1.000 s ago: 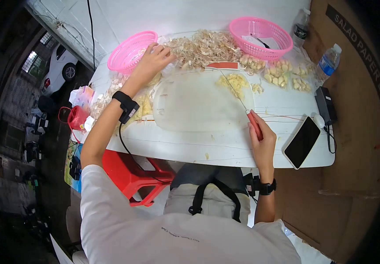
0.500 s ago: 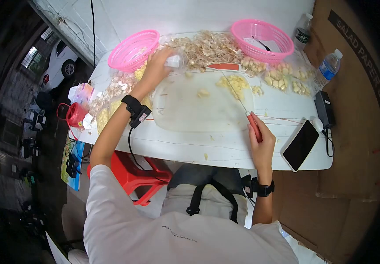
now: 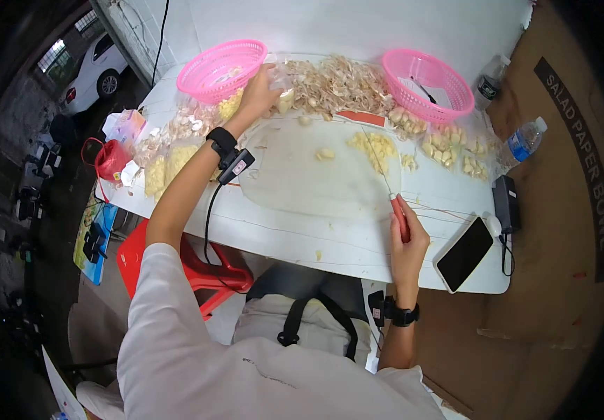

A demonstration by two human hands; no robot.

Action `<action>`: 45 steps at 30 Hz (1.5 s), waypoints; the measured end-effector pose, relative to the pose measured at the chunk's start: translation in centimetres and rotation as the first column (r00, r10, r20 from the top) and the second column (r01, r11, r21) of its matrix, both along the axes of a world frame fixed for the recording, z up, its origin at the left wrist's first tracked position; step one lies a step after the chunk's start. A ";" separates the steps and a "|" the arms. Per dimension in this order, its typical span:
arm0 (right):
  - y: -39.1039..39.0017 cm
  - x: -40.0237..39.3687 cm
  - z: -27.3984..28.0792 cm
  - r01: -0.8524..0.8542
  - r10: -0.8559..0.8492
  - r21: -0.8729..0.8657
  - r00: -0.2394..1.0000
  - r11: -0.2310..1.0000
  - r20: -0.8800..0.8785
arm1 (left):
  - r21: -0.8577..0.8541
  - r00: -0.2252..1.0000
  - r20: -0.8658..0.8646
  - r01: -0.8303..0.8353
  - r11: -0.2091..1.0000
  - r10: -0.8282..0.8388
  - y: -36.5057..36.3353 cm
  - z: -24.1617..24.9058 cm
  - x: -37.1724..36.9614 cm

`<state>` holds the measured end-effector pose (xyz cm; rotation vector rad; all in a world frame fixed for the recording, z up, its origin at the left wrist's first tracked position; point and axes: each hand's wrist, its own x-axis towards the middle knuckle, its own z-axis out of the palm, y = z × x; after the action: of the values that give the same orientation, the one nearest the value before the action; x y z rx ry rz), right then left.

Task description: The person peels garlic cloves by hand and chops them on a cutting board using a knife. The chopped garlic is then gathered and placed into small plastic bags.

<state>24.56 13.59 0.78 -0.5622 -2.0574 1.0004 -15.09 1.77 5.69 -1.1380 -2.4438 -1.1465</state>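
Note:
My right hand [image 3: 408,241] is closed around the red handle of a knife [image 3: 398,215]; its thin blade points away across the cutting board [image 3: 288,171]. Beside the blade lies a heap of chopped garlic [image 3: 373,148]. A single garlic piece [image 3: 325,154] rests mid-board. At the board's far left edge, my left hand [image 3: 261,92] has its fingers closed on a clear plastic bag [image 3: 286,96] with pale yellow garlic showing low in it. Its fingertips are partly hidden. Just left of that hand is more chopped garlic [image 3: 230,105].
Garlic skins [image 3: 340,80] pile up at the back between two pink baskets [image 3: 188,78] [image 3: 459,105]. Bagged cloves [image 3: 445,145], water bottles [image 3: 524,142] and a phone [image 3: 464,254] are on the right. Bags of chopped garlic [image 3: 169,170] and a red bag [image 3: 111,160] lie left.
The camera view has turned and shifted. My left hand stays by the clear bag, where yellow garlic now shows beneath the fingers. My right hand keeps the knife in much the same place.

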 end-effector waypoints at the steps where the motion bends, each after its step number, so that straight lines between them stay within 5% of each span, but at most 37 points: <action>1: 0.0 -0.1 -0.2 -0.002 0.002 0.005 1.000 1.000 -0.017 | -0.006 0.998 0.011 -0.061 0.998 0.061 -0.2 -0.5 -0.5; 5: 0.0 0.0 0.1 0.006 -0.006 -0.002 1.000 1.000 0.005 | 0.056 0.989 -0.121 -0.075 0.996 0.081 -0.4 -0.6 -1.0; 7: -0.1 0.0 0.2 0.000 0.000 -0.016 1.000 1.000 0.012 | -0.150 0.939 -0.336 -0.126 0.981 0.070 -0.5 1.5 1.3; 10: -0.1 -0.1 0.1 -0.017 0.017 -0.038 1.000 0.999 0.003 | -0.303 0.921 -0.371 0.005 0.953 -0.122 -0.3 1.4 0.8; 13: -0.1 -0.2 -0.3 -0.039 0.036 -0.075 0.999 0.996 -0.037 | -0.351 0.912 -0.408 -0.111 0.930 -0.045 -0.1 1.8 2.0; 17: 0.0 -0.1 -0.5 -0.052 0.047 -0.082 0.997 0.995 -0.061 | -0.220 0.906 -0.388 -0.268 0.938 0.168 0.7 0.7 2.2; 19: -0.2 -0.1 -0.1 -0.053 0.050 -0.100 0.998 0.994 -0.033 | -0.072 0.723 -0.670 -0.290 0.954 0.169 1.4 0.4 2.4; 20: -0.3 -0.1 0.1 -0.061 0.057 -0.103 0.998 0.993 -0.036 | -0.054 0.723 -0.665 -0.299 0.953 0.189 1.9 0.2 2.0; 22: -0.4 0.0 0.2 -0.077 0.076 -0.107 0.997 0.991 -0.017 | -0.506 0.716 -0.566 0.089 0.858 -0.408 2.9 0.0 1.2; 32: -0.7 -0.2 0.7 -0.060 0.062 -0.121 0.998 0.991 0.017 | -0.570 0.642 -0.646 -0.047 0.820 -0.413 5.5 -3.5 -0.7; 34: -0.7 -0.2 0.7 -0.043 0.044 -0.115 0.999 0.992 0.008 | -0.618 0.589 -0.691 -0.181 0.765 -0.419 5.8 -3.3 -0.4; 40: -0.3 -0.2 0.2 0.080 -0.080 0.002 0.993 0.997 0.088 | -0.554 0.499 -0.764 -0.180 0.813 -0.410 4.9 -2.1 0.4; 45: -1.1 -0.5 1.0 0.068 -0.082 0.073 0.976 0.995 0.203 | -0.580 0.735 -0.562 -0.021 0.815 -0.381 4.1 0.1 1.9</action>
<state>24.10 12.50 1.81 -0.7301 -2.2240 0.8568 -13.15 5.92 5.80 -1.6284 -2.1154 0.0483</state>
